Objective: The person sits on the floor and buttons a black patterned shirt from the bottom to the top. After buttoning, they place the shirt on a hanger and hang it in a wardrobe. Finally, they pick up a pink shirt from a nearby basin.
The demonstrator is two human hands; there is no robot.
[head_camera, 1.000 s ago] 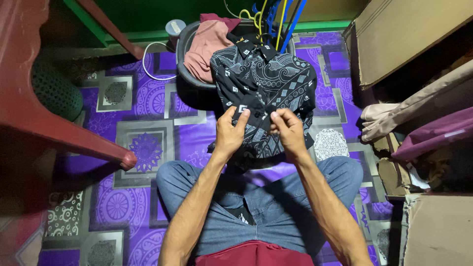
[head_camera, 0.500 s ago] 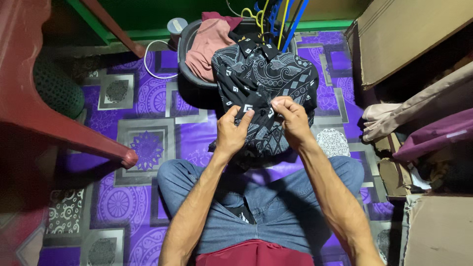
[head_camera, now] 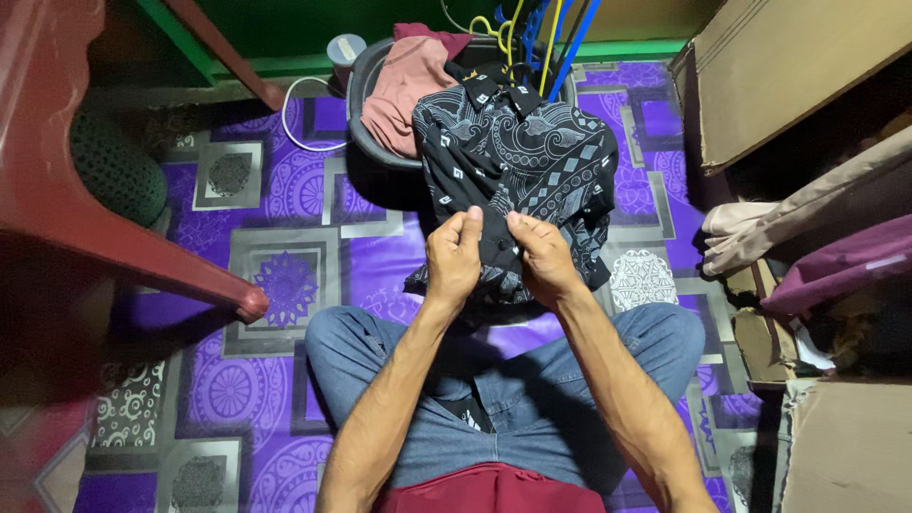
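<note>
A black shirt with a grey-white pattern (head_camera: 532, 157) hangs in front of me, collar up near a bundle of coloured hangers (head_camera: 532, 33). My left hand (head_camera: 454, 255) pinches the shirt's front edge at mid height. Right beside it, my right hand (head_camera: 538, 255) pinches the opposite front edge. Both hands meet at the shirt's middle, thumbs up. My legs in blue jeans (head_camera: 503, 389) are crossed on the floor below.
A dark basin (head_camera: 366, 114) behind the shirt holds a pink garment (head_camera: 404, 81). A red plastic chair (head_camera: 57, 190) stands at left. Cardboard boxes (head_camera: 788, 76) and folded cloth (head_camera: 807, 237) crowd the right. A purple patterned mat (head_camera: 275, 275) covers the floor.
My right hand has come down and left toward my left hand, both lower on the shirt's front. The shirt shifted slightly.
</note>
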